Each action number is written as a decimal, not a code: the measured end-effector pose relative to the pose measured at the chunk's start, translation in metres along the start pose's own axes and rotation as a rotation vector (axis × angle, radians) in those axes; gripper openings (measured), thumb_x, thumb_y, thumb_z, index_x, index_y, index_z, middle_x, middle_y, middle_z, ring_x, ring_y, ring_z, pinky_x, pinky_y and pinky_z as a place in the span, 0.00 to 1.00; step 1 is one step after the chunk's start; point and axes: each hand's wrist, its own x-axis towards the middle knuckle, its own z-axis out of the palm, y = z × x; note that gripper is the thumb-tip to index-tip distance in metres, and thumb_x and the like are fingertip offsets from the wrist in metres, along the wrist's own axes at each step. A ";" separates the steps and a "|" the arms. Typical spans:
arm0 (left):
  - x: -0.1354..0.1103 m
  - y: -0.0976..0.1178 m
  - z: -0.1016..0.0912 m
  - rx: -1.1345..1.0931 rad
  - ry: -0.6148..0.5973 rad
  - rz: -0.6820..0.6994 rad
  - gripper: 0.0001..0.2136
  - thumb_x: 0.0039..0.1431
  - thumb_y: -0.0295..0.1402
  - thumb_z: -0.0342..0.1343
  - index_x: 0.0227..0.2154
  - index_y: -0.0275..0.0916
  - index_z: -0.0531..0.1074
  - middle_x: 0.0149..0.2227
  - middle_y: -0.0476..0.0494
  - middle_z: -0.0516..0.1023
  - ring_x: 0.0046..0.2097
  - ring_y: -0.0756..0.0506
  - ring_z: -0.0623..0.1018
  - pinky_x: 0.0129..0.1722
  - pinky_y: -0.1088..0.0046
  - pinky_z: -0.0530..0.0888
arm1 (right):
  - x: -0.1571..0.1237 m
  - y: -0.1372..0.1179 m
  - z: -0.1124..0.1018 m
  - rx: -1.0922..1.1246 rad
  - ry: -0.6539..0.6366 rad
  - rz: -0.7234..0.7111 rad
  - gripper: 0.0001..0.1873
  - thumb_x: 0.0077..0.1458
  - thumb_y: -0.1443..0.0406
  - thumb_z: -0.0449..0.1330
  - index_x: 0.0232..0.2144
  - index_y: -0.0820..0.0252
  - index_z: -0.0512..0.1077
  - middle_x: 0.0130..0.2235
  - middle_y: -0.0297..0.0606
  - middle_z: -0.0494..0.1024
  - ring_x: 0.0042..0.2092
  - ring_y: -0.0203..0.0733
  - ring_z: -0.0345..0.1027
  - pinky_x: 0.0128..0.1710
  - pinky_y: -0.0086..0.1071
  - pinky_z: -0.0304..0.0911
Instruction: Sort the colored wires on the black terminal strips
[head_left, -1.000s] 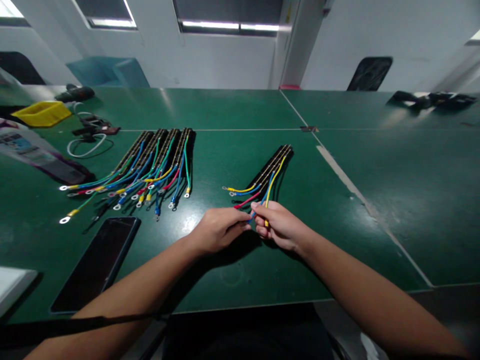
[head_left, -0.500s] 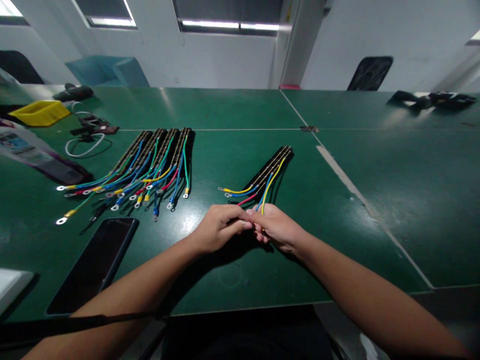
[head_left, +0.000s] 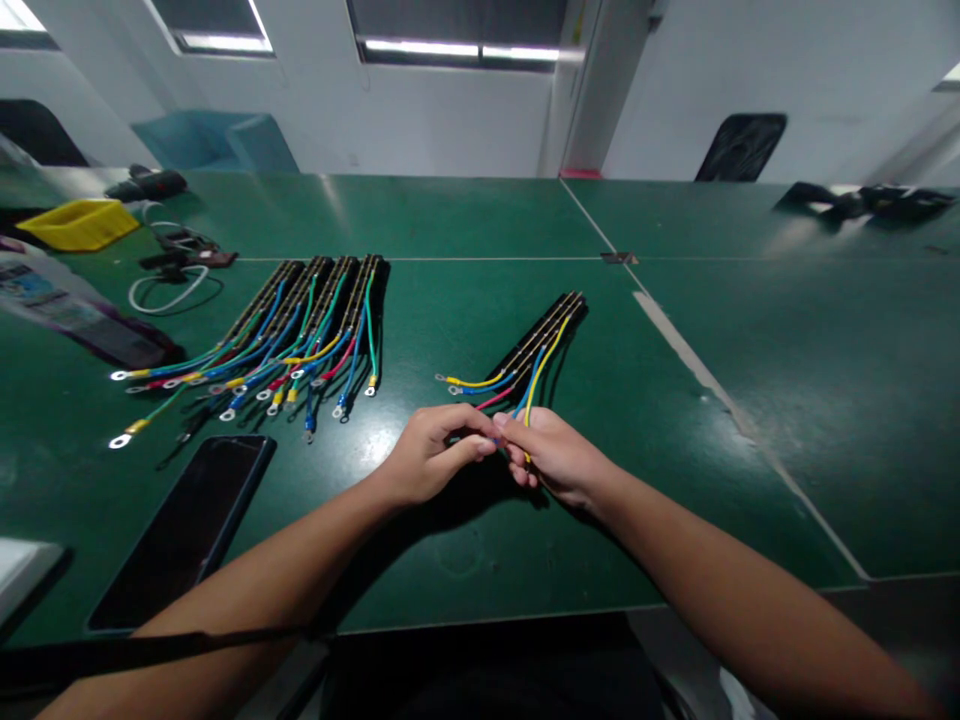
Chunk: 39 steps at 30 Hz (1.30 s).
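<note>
A black terminal strip point(head_left: 541, 338) with brass-coloured fittings lies slantwise on the green table. Yellow, blue and red wires run from its near side, some tipped with ring terminals. My right hand point(head_left: 559, 452) is closed around a blue wire point(head_left: 537, 372) and a yellow wire point(head_left: 551, 350), just below the strip. Close against it, my left hand point(head_left: 439, 455) pinches with thumb and forefinger at what looks like a wire end with a speck of blue. The fingers hide most of that end. Where the red wire point(head_left: 495, 399) ends is covered by my left hand.
Several wired terminal strips point(head_left: 330, 300) lie side by side at left, ring terminals toward me. A phone point(head_left: 187, 530) rests nearer. Farther left are a plastic pack point(head_left: 75, 310), a yellow tray point(head_left: 79, 226) and a white cable point(head_left: 169, 300). Tape point(head_left: 690, 355) crosses the table at right.
My left thumb and fingertips have shifted slightly left and down, opening a small gap from the right fingertips. The right hand and the strip have hardly moved.
</note>
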 end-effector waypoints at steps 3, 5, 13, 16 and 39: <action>0.003 0.001 0.002 -0.003 0.011 -0.002 0.06 0.60 0.32 0.55 0.32 0.35 0.74 0.31 0.49 0.77 0.33 0.52 0.75 0.36 0.78 0.68 | 0.000 0.000 0.002 -0.029 0.034 0.004 0.20 0.57 0.54 0.56 0.21 0.62 0.63 0.14 0.26 0.62 0.14 0.27 0.58 0.11 0.19 0.50; 0.005 0.003 0.003 0.007 0.002 -0.008 0.07 0.61 0.32 0.54 0.30 0.35 0.73 0.30 0.50 0.77 0.33 0.52 0.74 0.35 0.79 0.67 | 0.000 0.000 0.003 -0.041 0.057 0.012 0.18 0.56 0.55 0.57 0.23 0.62 0.64 0.14 0.25 0.62 0.14 0.27 0.58 0.11 0.19 0.50; 0.002 0.004 0.006 -0.007 0.022 -0.034 0.08 0.62 0.34 0.51 0.32 0.35 0.72 0.30 0.47 0.75 0.33 0.50 0.73 0.36 0.76 0.67 | -0.001 -0.001 0.003 0.022 0.045 0.029 0.17 0.59 0.58 0.54 0.23 0.62 0.63 0.15 0.26 0.62 0.14 0.27 0.59 0.11 0.18 0.49; 0.000 0.004 0.007 -0.010 0.031 -0.043 0.08 0.63 0.34 0.50 0.34 0.35 0.71 0.31 0.48 0.74 0.33 0.51 0.72 0.36 0.76 0.67 | -0.002 -0.003 0.003 0.093 0.037 0.027 0.17 0.59 0.58 0.54 0.23 0.62 0.63 0.15 0.26 0.62 0.14 0.27 0.58 0.11 0.19 0.48; 0.003 0.007 0.012 -0.118 0.036 -0.052 0.09 0.64 0.35 0.48 0.32 0.36 0.68 0.32 0.47 0.75 0.35 0.50 0.73 0.38 0.74 0.68 | -0.004 -0.003 0.004 0.019 0.042 0.002 0.17 0.60 0.56 0.53 0.25 0.61 0.62 0.16 0.25 0.62 0.15 0.27 0.59 0.11 0.19 0.49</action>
